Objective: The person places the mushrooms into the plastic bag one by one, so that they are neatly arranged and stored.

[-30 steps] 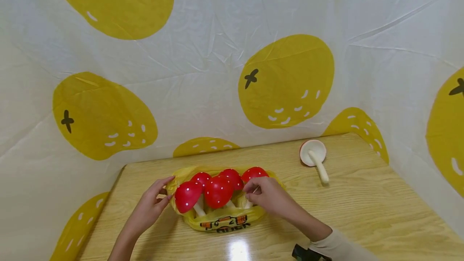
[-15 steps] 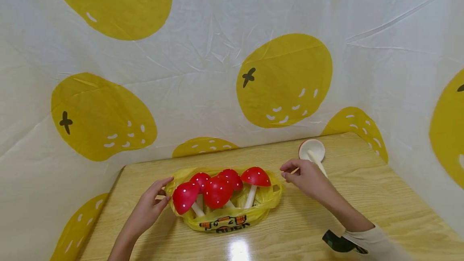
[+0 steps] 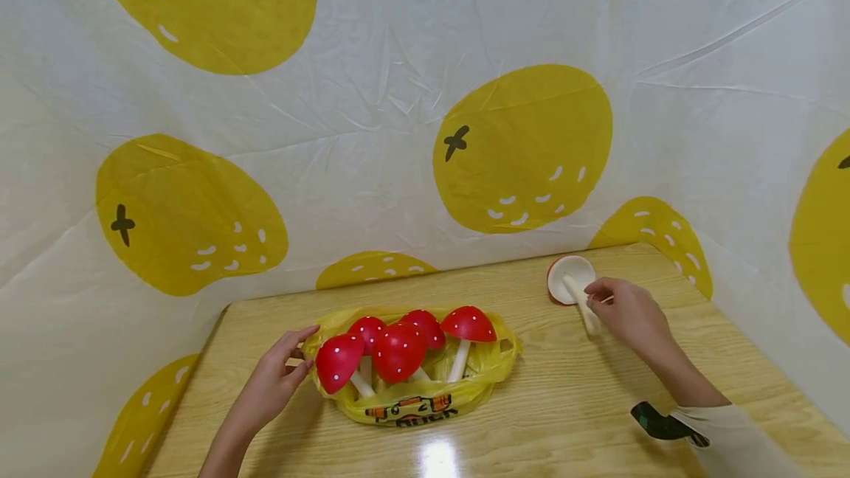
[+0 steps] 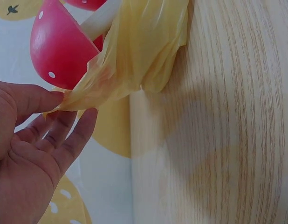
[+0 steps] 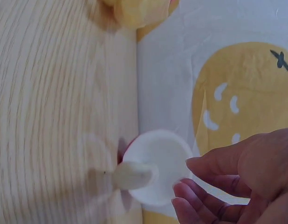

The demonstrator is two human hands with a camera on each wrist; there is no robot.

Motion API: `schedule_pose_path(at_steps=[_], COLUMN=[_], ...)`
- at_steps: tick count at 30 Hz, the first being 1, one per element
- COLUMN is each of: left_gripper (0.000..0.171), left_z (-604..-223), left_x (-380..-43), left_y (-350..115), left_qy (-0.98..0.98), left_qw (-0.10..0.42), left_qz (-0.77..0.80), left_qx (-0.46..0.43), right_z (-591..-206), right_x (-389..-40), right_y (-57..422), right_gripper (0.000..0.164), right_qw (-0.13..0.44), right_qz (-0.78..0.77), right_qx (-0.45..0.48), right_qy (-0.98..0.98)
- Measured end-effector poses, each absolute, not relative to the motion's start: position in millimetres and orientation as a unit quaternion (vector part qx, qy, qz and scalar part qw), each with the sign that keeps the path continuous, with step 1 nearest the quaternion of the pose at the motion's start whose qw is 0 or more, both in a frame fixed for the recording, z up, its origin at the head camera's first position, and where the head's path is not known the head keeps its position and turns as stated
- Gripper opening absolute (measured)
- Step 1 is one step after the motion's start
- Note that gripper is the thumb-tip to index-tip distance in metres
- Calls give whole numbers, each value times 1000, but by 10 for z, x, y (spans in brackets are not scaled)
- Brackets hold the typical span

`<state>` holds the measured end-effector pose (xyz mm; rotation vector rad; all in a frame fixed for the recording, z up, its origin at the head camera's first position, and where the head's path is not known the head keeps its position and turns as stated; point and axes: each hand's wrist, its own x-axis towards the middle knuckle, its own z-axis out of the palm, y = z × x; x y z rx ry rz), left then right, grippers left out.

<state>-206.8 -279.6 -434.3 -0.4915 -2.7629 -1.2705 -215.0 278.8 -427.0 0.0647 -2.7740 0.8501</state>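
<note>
A yellow plastic bag (image 3: 491,375) lies spread on the table with several red, white-dotted toy mushrooms (image 3: 400,351) in its mouth. My left hand (image 3: 274,375) pinches the bag's left edge between thumb and fingers; the left wrist view shows the thin film caught there, close to a red cap (image 4: 60,44). To the right, a lone toy mushroom (image 3: 576,280) rests on its cap, its white underside and stem facing up. Beside that stem hovers my right hand (image 3: 631,316). In the right wrist view its thumb and fingers are apart, with nothing seen between them.
The wood-grain table (image 3: 531,419) meets a white cloth (image 3: 372,168) printed with yellow fruit at its back and sides. A dark strap-like piece (image 3: 664,423) sits by the right sleeve.
My right hand has moved from the mushrooms in the bag rightward to the lone mushroom, leaving the bag's rightmost mushroom in full view. My left hand stays at the bag's edge.
</note>
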Motion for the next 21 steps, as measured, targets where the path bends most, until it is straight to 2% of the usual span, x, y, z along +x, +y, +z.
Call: schedule_pose_path(at_steps=[11, 21], left_gripper=[58, 58], left_z=[-4343, -4377], left_x=[-2095, -2114], left_y=[-2762, -2755], left_qy=[-900, -886], left_qw=[26, 26], left_qz=[-406, -427], left_qx=[-158, -180], right_z=[-4324, -4397], right_x=[-2174, -2197], right_y=[2943, 2953], right_gripper=[36, 38], right_qw=[49, 18], right_qz=[285, 326], right_qx=[-11, -10], right_qy=[-957, -945])
